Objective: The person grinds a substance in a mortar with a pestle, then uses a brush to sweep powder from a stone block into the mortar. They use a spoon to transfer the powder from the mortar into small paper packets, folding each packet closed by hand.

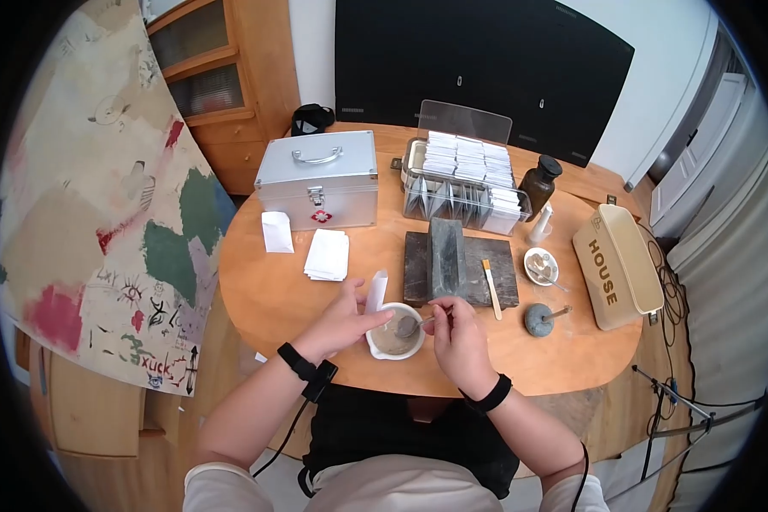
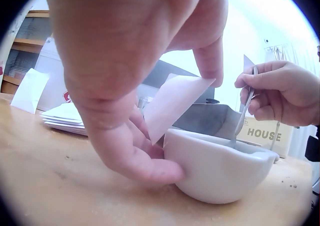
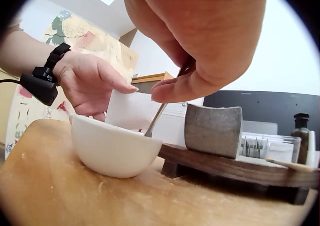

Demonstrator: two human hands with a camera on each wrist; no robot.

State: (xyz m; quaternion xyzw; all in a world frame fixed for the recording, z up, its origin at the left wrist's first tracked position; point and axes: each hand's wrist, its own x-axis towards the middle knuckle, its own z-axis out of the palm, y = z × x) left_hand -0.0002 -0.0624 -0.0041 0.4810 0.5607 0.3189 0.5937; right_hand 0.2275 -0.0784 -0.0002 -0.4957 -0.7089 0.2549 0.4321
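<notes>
A white mortar-like bowl with greyish-brown contents stands at the table's near edge. My right hand pinches the handle of a metal spoon, whose end is down in the bowl. At the bowl's left, my left hand holds a small white paper packet upright by the rim; its lower fingers are at the bowl's outer wall. In the right wrist view the packet stands behind the bowl, and the spoon leans over the rim.
Behind the bowl, a grey curved block rests on a dark board beside a brush. White packets, a silver case, a packet-filled box, a small dish, a round grey object and a HOUSE bin stand around.
</notes>
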